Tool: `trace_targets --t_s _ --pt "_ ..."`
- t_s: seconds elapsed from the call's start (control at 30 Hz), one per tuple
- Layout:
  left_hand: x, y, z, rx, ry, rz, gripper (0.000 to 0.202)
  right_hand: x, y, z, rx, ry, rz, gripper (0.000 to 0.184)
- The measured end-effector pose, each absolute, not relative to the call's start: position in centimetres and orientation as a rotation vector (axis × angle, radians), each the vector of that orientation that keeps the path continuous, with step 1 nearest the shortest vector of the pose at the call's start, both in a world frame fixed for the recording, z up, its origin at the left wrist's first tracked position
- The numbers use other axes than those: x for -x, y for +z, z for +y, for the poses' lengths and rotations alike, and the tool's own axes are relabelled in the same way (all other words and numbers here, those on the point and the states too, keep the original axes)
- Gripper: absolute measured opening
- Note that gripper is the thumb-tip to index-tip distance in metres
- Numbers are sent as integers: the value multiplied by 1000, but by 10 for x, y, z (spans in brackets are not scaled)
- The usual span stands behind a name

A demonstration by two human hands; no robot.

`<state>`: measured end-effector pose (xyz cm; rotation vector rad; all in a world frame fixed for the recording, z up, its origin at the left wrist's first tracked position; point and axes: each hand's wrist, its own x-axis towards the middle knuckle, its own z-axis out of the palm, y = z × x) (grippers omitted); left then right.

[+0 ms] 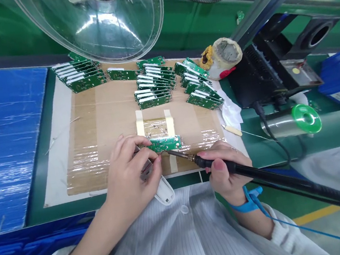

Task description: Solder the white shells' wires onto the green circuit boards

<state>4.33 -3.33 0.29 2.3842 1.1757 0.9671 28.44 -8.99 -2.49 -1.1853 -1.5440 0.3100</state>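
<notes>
Blue mat [4,142]: far left of bench, flat, well apart from work.
Cardboard sheet [106,123]: centre of bench, taped over, serves as work surface.
Magnifier lens [104,22]: clear dome on flex arm, hung above far edge of sheet.
Solder station [263,72]: black unit, right of sheet; cleaning pot [225,56] just beside it.
Board stacks [154,83]: green PCBs fanned in rows along far half of sheet.
Soldering iron [259,174]: long axis from lower right up to left; tip at near edge of work board [164,144], contact w/ it not resolvable.
L hand [129,175]: fingers pinched together on tweezers [146,171]; fingertips against left end of work board.
R hand [223,170]: clamped pen-style on iron grip; blue wrist strap [250,202] w/ cord at wrist.
Solder spool [306,118]: green-capped, lying on side, right of sheet.
Work board: single green PCB, flat on sheet, near-centre, at near ends of two tape strips [170,123]; long axis left-right, parallel to near bench edge.
Key relation: work board ahead of both hands; L hand nearer, touching; R hand off to right and closer to body, apart from board, reaching only via iron shaft.
</notes>
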Motion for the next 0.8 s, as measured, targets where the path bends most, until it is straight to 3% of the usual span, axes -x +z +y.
trace_targets --t_s 0.8 --pt "-42 5 -36 -2350 915 1176 9 -286 -9 -67 1195 213 -1170 23"
